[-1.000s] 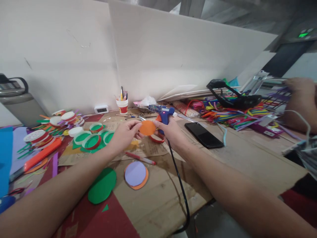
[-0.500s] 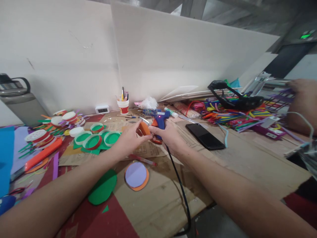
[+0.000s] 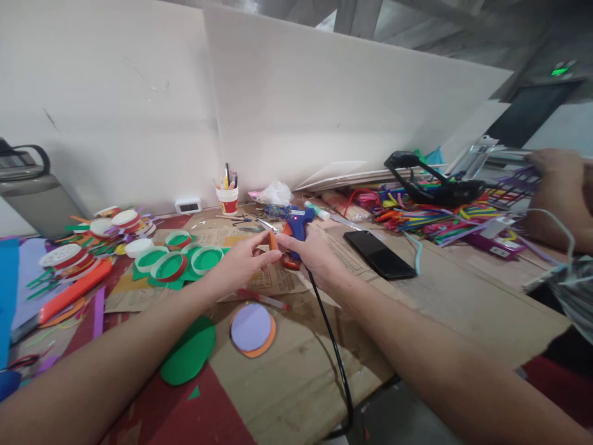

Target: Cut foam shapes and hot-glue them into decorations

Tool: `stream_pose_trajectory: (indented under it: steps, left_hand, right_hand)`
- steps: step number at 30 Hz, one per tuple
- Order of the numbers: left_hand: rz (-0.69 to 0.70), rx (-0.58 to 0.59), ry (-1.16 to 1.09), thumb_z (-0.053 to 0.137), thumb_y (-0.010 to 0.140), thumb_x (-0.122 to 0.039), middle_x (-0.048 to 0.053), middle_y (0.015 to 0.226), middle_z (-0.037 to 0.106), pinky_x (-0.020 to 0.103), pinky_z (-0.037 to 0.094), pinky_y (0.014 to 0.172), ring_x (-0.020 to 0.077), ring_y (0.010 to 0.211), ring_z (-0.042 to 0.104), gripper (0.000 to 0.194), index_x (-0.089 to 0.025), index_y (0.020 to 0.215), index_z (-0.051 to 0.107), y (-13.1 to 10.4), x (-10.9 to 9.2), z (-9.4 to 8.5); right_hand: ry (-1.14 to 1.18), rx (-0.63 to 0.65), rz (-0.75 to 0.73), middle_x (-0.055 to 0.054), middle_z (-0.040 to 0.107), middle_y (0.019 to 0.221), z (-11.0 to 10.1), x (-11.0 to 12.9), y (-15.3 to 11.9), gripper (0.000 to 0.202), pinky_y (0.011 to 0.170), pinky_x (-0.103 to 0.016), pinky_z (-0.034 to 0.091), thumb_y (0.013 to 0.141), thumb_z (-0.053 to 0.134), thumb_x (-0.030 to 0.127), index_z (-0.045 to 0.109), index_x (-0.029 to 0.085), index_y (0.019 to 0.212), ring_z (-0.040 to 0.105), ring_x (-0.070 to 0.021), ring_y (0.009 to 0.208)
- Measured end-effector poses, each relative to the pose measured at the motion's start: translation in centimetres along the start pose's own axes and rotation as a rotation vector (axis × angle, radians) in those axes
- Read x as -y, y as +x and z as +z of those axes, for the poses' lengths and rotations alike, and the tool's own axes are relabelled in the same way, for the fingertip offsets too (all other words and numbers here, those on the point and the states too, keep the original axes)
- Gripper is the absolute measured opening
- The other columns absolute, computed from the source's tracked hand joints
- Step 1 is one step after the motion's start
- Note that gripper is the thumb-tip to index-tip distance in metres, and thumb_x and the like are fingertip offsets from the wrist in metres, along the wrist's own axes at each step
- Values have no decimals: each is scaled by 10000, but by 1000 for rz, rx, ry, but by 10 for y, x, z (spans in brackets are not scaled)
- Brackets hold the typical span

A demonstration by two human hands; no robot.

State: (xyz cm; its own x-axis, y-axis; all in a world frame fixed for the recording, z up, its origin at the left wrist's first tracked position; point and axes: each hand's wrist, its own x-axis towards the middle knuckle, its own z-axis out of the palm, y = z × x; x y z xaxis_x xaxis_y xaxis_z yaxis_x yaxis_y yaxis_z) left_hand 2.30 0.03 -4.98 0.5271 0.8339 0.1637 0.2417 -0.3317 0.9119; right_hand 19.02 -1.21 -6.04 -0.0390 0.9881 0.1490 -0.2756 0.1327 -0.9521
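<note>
My right hand [image 3: 319, 250] is closed round a blue hot glue gun [image 3: 299, 225] with a lit red lamp and a black cord. Between the fingers and thumb of my left hand [image 3: 243, 259] is an orange piece [image 3: 272, 240], seen nearly edge-on; its full shape is hidden. The gun's nozzle lies close to that piece, and whether they touch I cannot tell. Nearer me, a lilac disc [image 3: 251, 327] lies on an orange disc [image 3: 269, 346], with a green oval sheet [image 3: 189, 352] to the left. Left of my hands stand several green-bottomed cup rings [image 3: 169, 267].
A black phone [image 3: 378, 254] lies right of my hands. Behind it are pipe cleaners [image 3: 417, 213] under a black headset-like frame [image 3: 435, 182]. An orange box cutter [image 3: 76, 290] and grey bottle [image 3: 37, 198] are at left. At far right shows another person's arm [image 3: 556, 191].
The orange piece has turned more edge-on between my left fingers. My right hand keeps its hold on the glue gun. The whole view has shifted slightly.
</note>
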Motion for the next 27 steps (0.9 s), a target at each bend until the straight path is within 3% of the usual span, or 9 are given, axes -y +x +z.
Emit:
stream_pose_trajectory:
  steps: [4, 15, 22, 27]
  left_hand:
    - [-24, -29, -98, 663, 832, -396, 163, 1355, 590, 313, 512, 701, 239, 971, 668, 742, -194, 1492, 390, -3, -3, 3]
    - [0, -8, -127, 650, 843, -458, 125, 1381, 581, 301, 513, 702, 222, 958, 665, 721, -211, 1483, 426, -3, -3, 0]
    - [-17, -24, -101, 636, 848, -471, 106, 1288, 648, 318, 523, 734, 227, 946, 669, 736, -210, 1498, 410, -4, -4, 0]
    - [-40, -68, -33, 665, 821, -484, 108, 1386, 591, 327, 525, 791, 246, 1007, 676, 756, -239, 1491, 414, -3, -1, 1]
  right_hand:
    - [3, -5, -7, 61, 575, 607, 1, 2, 0, 419, 436, -200, 419, 629, 837, 400, 525, 202, 828, 518, -78, 457]
    - [9, 36, 62, 56, 601, 684, 2, 6, -3, 471, 448, -187, 395, 606, 850, 388, 540, 205, 910, 521, -62, 477]
    - [26, 35, 79, 53, 601, 674, 2, 9, -4, 497, 461, -190, 410, 594, 852, 384, 542, 202, 937, 544, -75, 497]
    - [-66, -15, 47, 44, 606, 659, 4, 9, -4, 438, 456, -210, 427, 602, 826, 355, 553, 194, 905, 541, -85, 482]
